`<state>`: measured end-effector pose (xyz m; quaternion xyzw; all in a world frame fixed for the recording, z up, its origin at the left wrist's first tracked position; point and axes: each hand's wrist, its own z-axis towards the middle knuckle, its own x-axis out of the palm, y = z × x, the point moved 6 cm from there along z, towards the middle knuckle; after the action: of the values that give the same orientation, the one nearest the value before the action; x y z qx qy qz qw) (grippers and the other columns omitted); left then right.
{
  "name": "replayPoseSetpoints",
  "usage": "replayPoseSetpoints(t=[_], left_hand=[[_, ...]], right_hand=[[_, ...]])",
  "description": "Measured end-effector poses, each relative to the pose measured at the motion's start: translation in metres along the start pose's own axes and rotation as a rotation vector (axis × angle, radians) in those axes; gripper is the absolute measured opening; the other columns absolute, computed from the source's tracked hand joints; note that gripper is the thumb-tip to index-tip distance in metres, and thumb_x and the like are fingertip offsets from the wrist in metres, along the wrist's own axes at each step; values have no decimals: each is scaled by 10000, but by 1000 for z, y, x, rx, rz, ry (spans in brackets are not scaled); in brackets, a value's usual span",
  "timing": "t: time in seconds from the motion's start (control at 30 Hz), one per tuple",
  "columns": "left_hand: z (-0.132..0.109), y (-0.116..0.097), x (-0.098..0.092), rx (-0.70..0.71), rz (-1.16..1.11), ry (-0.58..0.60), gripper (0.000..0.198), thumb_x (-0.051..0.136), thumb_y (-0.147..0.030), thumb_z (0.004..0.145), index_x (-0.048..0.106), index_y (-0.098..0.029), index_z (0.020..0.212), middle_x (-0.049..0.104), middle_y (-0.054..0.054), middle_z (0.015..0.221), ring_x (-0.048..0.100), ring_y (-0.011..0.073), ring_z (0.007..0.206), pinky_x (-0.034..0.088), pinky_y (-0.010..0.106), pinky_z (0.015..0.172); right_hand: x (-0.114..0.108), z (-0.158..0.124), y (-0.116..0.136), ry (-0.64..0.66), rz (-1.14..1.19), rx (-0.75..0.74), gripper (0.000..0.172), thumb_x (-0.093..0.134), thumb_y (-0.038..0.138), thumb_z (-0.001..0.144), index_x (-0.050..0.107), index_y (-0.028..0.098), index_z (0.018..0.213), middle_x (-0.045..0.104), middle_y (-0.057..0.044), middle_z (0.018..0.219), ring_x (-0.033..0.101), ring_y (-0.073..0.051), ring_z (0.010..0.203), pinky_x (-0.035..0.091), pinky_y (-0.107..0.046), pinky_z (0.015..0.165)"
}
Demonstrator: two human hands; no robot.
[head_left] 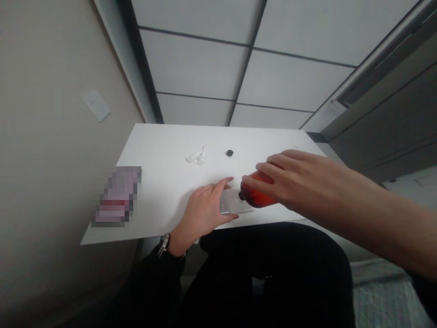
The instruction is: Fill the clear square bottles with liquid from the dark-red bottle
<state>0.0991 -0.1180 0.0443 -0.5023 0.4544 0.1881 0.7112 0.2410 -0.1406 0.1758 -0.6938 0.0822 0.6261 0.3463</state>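
My right hand (283, 175) is wrapped round a red-orange bottle (258, 199). The bottle lies tipped over, its dark neck pointing left above a flat, clear plastic container (235, 202). Thumb and fingers of my left hand (206, 207) grip the container's left end from both sides, on the white table near its front edge. The bottle hides part of the container's right end; whether anything is coming out of the neck I cannot tell. Beyond the hands, a small black cap (230, 153) rests on the table.
A crumpled white tissue (197, 157) lies left of the cap on the white table (160, 182). At the table's left edge is a blurred-out pinkish object (116, 196). A wall with a socket plate (96, 105) rises on the left, and white panels (198, 68) stand behind the table.
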Motion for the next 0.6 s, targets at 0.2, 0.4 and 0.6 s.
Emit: replayPoseSetpoints(t=[0.2,0.4,0.6], left_hand=[[2,-1,-4,-18,-9,7,885,935,-378,766,448,-261,1494,736,88,1383,708,347,1244,551,511,1049],[1,0,-5,16,-31,-13,888,920,-382,771,428,-264,1501,736,100,1379,713,350,1231,546,533,1049],[0,1,-8,17,3,-27,840,886,-359,793,441,-254,1498,748,88,1331,714,334,1230,546,504,1049]], right_hand=[[3,0,-6,128,-98,-14,316,683,146,963,698,244,1263,790,-76,1092,727,-269,907,545,-399,776],[32,-30,-25,75,221,141,648,862,186,803,634,267,1404,765,-109,1265,748,-324,1071,590,-446,917],[88,-70,-35,-146,846,466,732,846,291,823,557,265,1496,700,-120,1398,702,-341,1214,563,-508,1030]])
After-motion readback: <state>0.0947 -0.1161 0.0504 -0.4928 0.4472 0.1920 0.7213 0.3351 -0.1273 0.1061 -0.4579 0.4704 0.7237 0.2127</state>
